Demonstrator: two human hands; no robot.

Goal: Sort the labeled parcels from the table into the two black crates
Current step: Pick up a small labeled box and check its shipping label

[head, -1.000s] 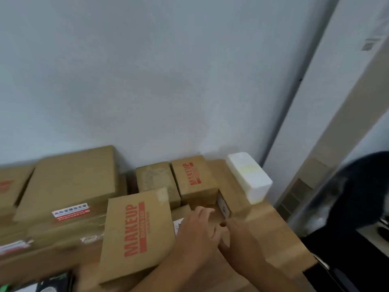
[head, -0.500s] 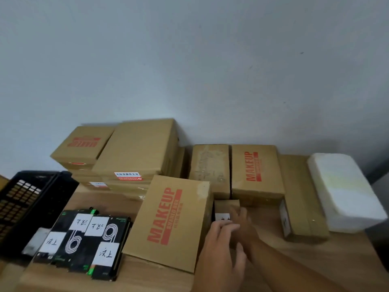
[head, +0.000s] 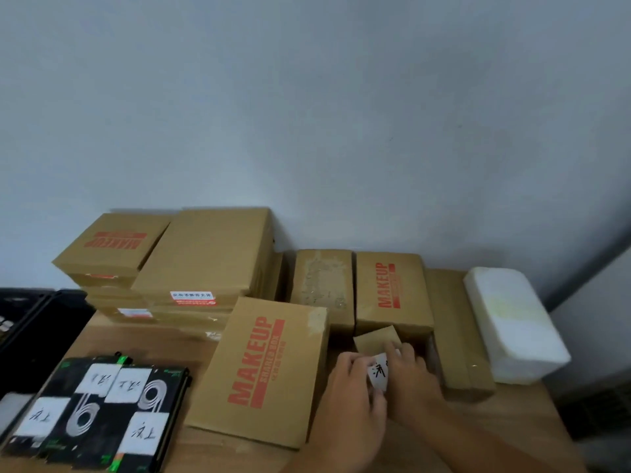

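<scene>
A small brown cardboard parcel (head: 375, 339) with a white handwritten label is tilted up between my hands, low in the middle of the wooden table (head: 532, 414). My left hand (head: 348, 401) grips its left side and my right hand (head: 409, 373) grips its right side. Beside them on the left lies a large "MAKEUP" box (head: 263, 370). Several black flat packs (head: 92, 414) with white labels lie at the lower left. One black crate (head: 30, 332) shows at the left edge, partly cut off.
Stacked cardboard boxes (head: 191, 264) stand against the wall at the back left. Two more boxes (head: 389, 291) sit behind my hands, a long flat box (head: 454, 332) to their right, then a white foam block (head: 508, 322) at the table's right end.
The view has swung left and down, bringing the crate and black packs into sight. Both hands have closed round the small parcel and tipped it up off the table.
</scene>
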